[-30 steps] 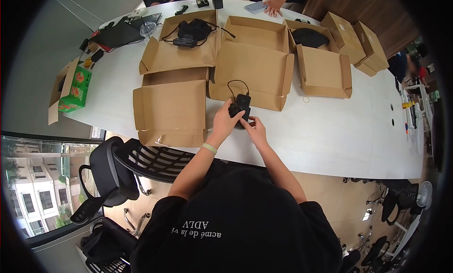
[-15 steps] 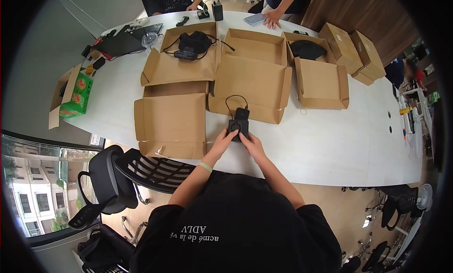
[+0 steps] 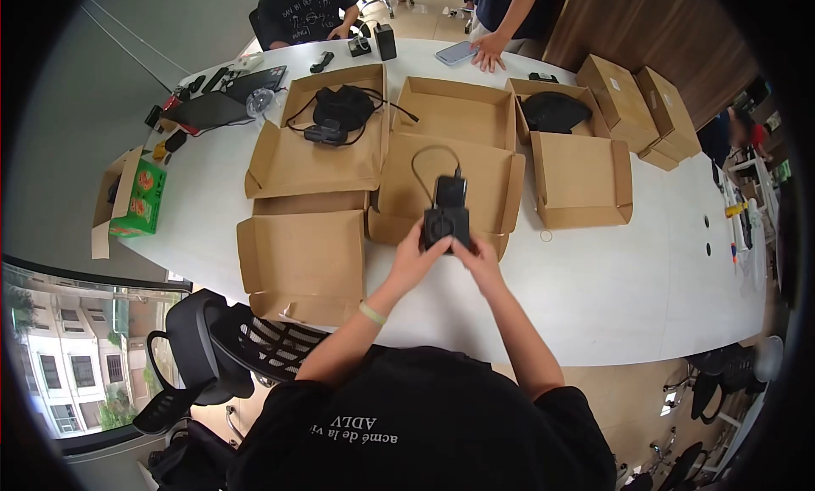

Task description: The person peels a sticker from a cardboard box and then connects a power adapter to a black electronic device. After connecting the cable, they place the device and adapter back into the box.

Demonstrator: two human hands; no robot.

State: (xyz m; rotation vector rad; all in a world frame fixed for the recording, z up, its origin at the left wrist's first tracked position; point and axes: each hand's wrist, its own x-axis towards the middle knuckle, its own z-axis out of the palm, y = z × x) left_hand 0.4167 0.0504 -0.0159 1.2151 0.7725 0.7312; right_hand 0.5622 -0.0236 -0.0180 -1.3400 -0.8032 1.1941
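Note:
A black boxy device (image 3: pixel 446 228) is held between my two hands, over the near edge of an open cardboard box (image 3: pixel 458 173). My left hand (image 3: pixel 414 258) grips its left side, the thumb on its face. My right hand (image 3: pixel 480 260) holds its lower right corner. A smaller black phone-like piece (image 3: pixel 450 191) sits at the device's top, and a thin cable (image 3: pixel 416 160) loops from its upper end to the left. Left of my hands lies another open box (image 3: pixel 301 253).
Further boxes hold a black cabled item (image 3: pixel 344 109) and a dark pouch (image 3: pixel 556 112). Closed boxes (image 3: pixel 618 101) stand at the back right, a green box (image 3: pixel 140 198) at the left. Two people are across the table, one with a hand (image 3: pixel 489 51) beside a phone (image 3: pixel 457 53).
Both hands have raised the device and moved it slightly right, with the small piece and cable. The whole view has shifted, so the table and boxes sit lower.

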